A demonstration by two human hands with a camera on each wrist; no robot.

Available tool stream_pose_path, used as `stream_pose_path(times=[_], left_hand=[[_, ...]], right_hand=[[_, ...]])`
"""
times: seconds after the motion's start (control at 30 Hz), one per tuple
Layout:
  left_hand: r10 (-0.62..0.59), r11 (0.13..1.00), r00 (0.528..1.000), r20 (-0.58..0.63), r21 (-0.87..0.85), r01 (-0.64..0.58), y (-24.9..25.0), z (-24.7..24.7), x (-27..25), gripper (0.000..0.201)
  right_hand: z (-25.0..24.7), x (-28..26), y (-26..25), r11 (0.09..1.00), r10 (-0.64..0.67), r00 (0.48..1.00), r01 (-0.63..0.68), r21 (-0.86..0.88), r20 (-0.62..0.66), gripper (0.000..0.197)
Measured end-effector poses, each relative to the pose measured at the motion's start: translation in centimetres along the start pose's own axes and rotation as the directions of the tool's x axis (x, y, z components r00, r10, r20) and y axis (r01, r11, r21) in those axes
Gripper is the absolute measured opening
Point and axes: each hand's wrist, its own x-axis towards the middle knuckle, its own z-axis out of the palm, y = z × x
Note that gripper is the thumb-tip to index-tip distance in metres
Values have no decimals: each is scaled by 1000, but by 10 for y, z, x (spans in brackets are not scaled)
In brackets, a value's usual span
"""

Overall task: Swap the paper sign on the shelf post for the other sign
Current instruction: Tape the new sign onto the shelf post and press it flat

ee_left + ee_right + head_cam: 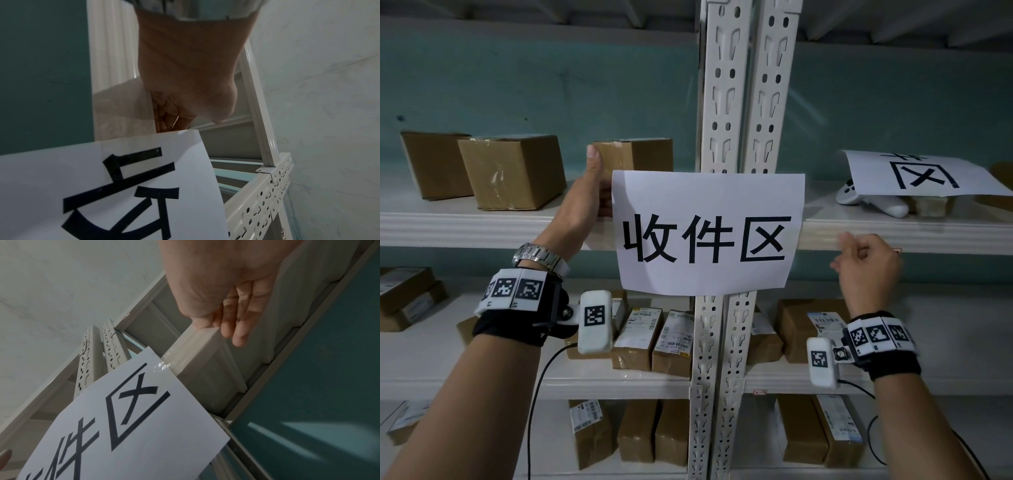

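A white paper sign (705,233) with three large black characters hangs across the two white perforated shelf posts (743,102). My left hand (589,202) is at the sign's upper left edge, its fingers curled onto that edge and its thumb pointing up. In the left wrist view the fingers (170,120) disappear behind the sign's corner (102,186). My right hand (866,267) hangs relaxed just right of the sign and holds nothing. Its thumb touches the shelf beam (201,353). Shiny clear tape (161,365) sits at the sign's top right corner (123,418). A second sign (914,174) lies on the right shelf.
Brown cardboard boxes (513,171) stand on the left shelf behind my left hand. The second sign rests on a white controller (873,202) and a small box. Labelled parcels (654,339) fill the lower shelves. A teal wall backs the shelving.
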Motion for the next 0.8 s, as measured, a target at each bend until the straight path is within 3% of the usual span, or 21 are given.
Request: stream_pose_path(times=[0.6,0.8], left_hand=[[24,998,999,23,58,-25,1,-1,0,72],[28,998,999,37,46,-30,-2,-2,4,72]], right_hand=[[-7,1,-2,994,22,996,-13,-109,82,22],[-9,1,-2,998,59,997,-59,-4,56,23]])
